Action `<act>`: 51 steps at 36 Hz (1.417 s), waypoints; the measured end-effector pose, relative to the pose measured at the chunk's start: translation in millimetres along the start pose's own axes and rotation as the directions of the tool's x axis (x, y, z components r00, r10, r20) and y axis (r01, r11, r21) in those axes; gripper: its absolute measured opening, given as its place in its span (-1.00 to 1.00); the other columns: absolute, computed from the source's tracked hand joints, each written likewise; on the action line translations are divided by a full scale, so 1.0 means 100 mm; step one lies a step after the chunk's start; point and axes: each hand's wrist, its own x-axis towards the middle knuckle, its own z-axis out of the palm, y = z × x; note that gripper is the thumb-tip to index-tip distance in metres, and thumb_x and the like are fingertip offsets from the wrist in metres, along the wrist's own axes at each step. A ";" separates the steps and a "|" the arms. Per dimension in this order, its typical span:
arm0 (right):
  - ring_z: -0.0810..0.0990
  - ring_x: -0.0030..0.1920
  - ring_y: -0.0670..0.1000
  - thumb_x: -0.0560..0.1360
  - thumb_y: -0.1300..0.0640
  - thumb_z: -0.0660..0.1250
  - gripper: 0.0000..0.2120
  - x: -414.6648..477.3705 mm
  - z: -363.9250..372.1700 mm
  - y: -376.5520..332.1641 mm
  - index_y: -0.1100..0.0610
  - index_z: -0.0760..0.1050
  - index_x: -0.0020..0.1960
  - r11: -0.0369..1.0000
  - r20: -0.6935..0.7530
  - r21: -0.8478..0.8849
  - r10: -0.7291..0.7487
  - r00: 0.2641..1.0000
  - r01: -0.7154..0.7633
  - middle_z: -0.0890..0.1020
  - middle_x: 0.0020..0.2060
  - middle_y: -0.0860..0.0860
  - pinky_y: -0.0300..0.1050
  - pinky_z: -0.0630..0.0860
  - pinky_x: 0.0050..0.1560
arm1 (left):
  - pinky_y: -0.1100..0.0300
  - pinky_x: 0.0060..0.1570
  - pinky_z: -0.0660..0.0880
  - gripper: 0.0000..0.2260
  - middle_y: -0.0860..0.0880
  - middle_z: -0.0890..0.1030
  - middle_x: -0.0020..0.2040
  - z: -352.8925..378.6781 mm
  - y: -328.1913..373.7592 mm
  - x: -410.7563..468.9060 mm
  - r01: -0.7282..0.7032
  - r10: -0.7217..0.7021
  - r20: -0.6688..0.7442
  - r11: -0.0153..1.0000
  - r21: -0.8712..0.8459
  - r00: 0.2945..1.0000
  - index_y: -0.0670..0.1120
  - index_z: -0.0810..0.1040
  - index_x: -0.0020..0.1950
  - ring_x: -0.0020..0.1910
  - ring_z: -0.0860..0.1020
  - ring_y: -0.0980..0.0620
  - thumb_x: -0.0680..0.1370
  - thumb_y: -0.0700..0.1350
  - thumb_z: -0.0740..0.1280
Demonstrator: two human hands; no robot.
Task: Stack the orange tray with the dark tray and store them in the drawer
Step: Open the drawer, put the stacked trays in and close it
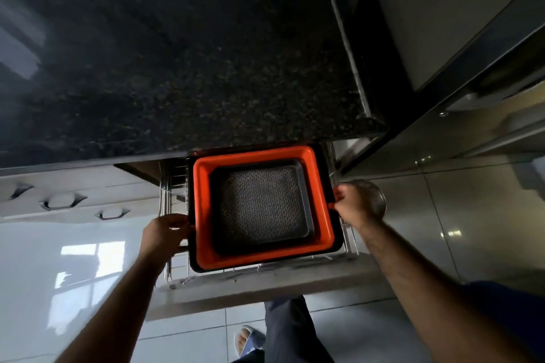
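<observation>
The orange tray (203,209) sits nested on a larger dark tray (192,259), whose black rim shows around it. Inside the orange tray lies a smaller dark tray (262,203) with a patterned mesh floor. The stack hangs over the open wire drawer (174,271) below the counter. My left hand (165,233) grips the stack's left edge. My right hand (354,205) grips its right edge.
The black speckled granite counter (177,68) overhangs the drawer's back. Closed drawer fronts with recessed handles (63,200) run to the left. A round metal lid or bowl (374,194) lies behind my right hand. Glossy floor tiles and my sandalled foot (246,339) are below.
</observation>
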 end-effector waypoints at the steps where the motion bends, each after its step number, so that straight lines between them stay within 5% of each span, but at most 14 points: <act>1: 0.69 0.05 0.12 0.45 0.37 0.43 -0.73 0.11 0.05 0.04 0.20 0.61 0.13 1.000 0.012 -0.011 0.013 1.000 -0.013 0.71 0.00 0.12 0.13 0.64 0.16 | -0.10 -0.27 0.67 -0.85 -0.17 0.71 -0.20 0.07 -0.03 0.08 0.027 -0.027 -0.002 1.000 -0.008 1.000 -0.12 0.71 -0.16 -0.31 0.69 -0.11 0.43 -0.36 0.46; 4: 0.69 0.08 0.21 0.42 0.44 0.42 -0.73 0.39 0.17 0.15 0.26 0.60 0.10 0.998 0.023 -0.021 0.051 0.998 -0.051 0.71 0.01 0.20 0.20 0.62 0.17 | 0.01 -0.36 0.66 -0.81 -0.15 0.71 -0.23 0.25 -0.11 0.29 0.073 -0.073 0.006 0.997 0.012 0.997 -0.13 0.71 -0.20 -0.38 0.68 -0.03 0.43 -0.41 0.43; 9: 0.64 0.21 0.16 0.44 0.42 0.43 -0.50 0.64 0.34 0.27 0.23 0.50 0.36 0.982 -0.004 -0.145 0.119 0.993 -0.118 0.66 0.21 0.19 0.06 0.61 0.22 | 0.05 -0.38 0.66 -0.76 -0.08 0.72 -0.27 0.49 -0.19 0.53 0.144 -0.146 0.011 0.987 0.074 0.989 -0.08 0.70 -0.24 -0.29 0.72 -0.14 0.41 -0.42 0.42; 11: 0.66 0.19 0.12 0.46 0.40 0.41 -0.54 0.67 0.39 0.28 0.18 0.53 0.34 0.963 -0.061 -0.231 0.127 0.990 -0.138 0.67 0.20 0.14 -0.05 0.63 0.16 | 0.04 -0.39 0.66 -0.77 -0.06 0.73 -0.31 0.55 -0.18 0.62 0.177 -0.179 0.006 0.977 0.121 0.984 -0.04 0.71 -0.26 -0.29 0.73 -0.13 0.39 -0.38 0.41; 15: 0.65 0.19 0.15 0.53 0.36 0.29 -0.69 0.75 0.48 0.22 0.17 0.60 0.23 0.929 -0.175 -0.326 0.125 0.977 -0.177 0.69 0.15 0.14 0.07 0.62 0.20 | -0.15 -0.18 0.68 -0.79 -0.15 0.73 -0.32 0.68 -0.10 0.78 0.200 -0.214 0.009 0.929 0.312 0.977 -0.08 0.67 -0.21 -0.32 0.72 -0.14 0.43 -0.36 0.33; 19: 0.68 0.03 0.17 0.56 0.26 0.28 -0.85 0.79 0.53 0.05 0.22 0.62 0.04 0.894 -0.179 -0.396 0.148 0.973 -0.209 0.71 -0.03 0.17 0.07 0.66 0.04 | 0.00 -0.15 0.67 -0.89 -0.10 0.72 -0.25 0.78 0.03 0.78 0.105 -0.100 -0.049 0.706 0.700 0.994 -0.08 0.68 -0.15 -0.25 0.71 -0.12 0.45 -0.14 0.35; 22: 0.70 -0.05 0.20 0.62 0.05 0.23 -0.67 0.86 0.57 0.00 0.28 0.64 -0.03 0.892 -0.197 -0.384 0.172 0.965 -0.238 0.72 -0.09 0.22 -0.04 0.60 -0.08 | 0.04 -0.18 0.64 -0.86 -0.12 0.71 -0.20 0.86 0.11 0.79 0.109 -0.097 -0.064 0.589 0.801 0.993 -0.10 0.66 -0.12 -0.17 0.69 -0.16 0.47 -0.15 0.30; 26: 0.68 0.01 0.24 0.66 -0.21 0.05 -0.33 0.89 0.63 -0.01 0.36 0.63 -0.02 0.908 -0.211 -0.306 0.229 0.950 -0.286 0.71 -0.05 0.30 -0.08 0.36 -0.09 | 0.13 -0.28 0.49 -0.85 -0.15 0.69 -0.23 0.99 0.11 0.81 0.154 -0.134 -0.091 0.610 0.777 0.987 -0.12 0.63 -0.17 -0.15 0.68 -0.18 0.48 -0.18 0.27; 32: 0.63 0.13 0.21 0.52 -0.49 -0.06 -0.10 0.82 0.67 0.04 0.29 0.58 0.22 0.904 -0.011 0.064 0.425 0.905 -0.424 0.64 0.18 0.25 0.04 0.55 0.13 | 0.16 -0.30 0.53 -0.83 -0.04 0.55 -0.52 1.04 0.07 0.74 0.172 -0.254 -0.009 0.626 0.760 0.967 -0.12 0.51 -0.43 -0.46 0.55 0.01 0.33 -0.30 0.37; 37: 0.37 0.50 0.21 0.48 -0.51 0.03 -0.12 0.62 0.62 -0.09 0.07 0.24 0.57 0.832 0.189 0.373 0.366 0.911 -0.411 0.36 0.53 0.18 0.22 0.31 0.50 | 0.01 -0.04 0.65 -0.86 -0.23 0.73 -0.15 0.94 0.01 0.70 0.151 -0.260 0.073 0.742 0.653 0.963 -0.24 0.61 -0.13 -0.10 0.71 -0.16 0.36 -0.29 0.31; 40: 0.38 0.50 0.22 0.52 -0.47 0.04 -0.17 0.48 0.54 -0.15 0.08 0.23 0.58 0.867 0.142 0.347 0.329 0.934 -0.358 0.37 0.53 0.17 0.25 0.32 0.50 | -0.05 0.09 0.63 -0.69 -0.24 0.67 0.12 0.84 0.06 0.56 0.162 -0.207 0.039 0.856 0.490 0.977 -0.24 0.58 0.23 0.08 0.66 -0.21 0.49 -0.24 0.30; 46: 0.48 0.38 0.21 0.56 -0.38 0.10 -0.34 -0.15 0.07 -0.24 0.03 0.37 0.48 0.840 -0.036 0.499 0.266 0.963 -0.213 0.51 0.40 0.14 0.14 0.39 0.34 | -0.04 0.31 0.40 -0.42 -0.27 0.49 0.41 0.40 0.07 -0.04 0.046 0.031 -0.168 0.899 0.435 0.985 -0.23 0.33 0.48 0.37 0.46 -0.28 0.58 0.07 0.33; 51: 0.58 0.21 0.13 0.60 -0.29 0.15 -0.44 -0.94 -0.43 0.02 0.10 0.46 0.37 0.888 -0.418 0.460 0.197 0.887 0.020 0.59 0.28 0.11 0.10 0.55 0.20 | -0.20 0.23 0.47 -0.41 -0.45 0.54 0.19 -0.04 -0.12 -0.55 0.108 0.009 -0.417 0.961 0.255 0.909 -0.38 0.39 0.25 0.21 0.50 -0.41 0.53 0.11 0.38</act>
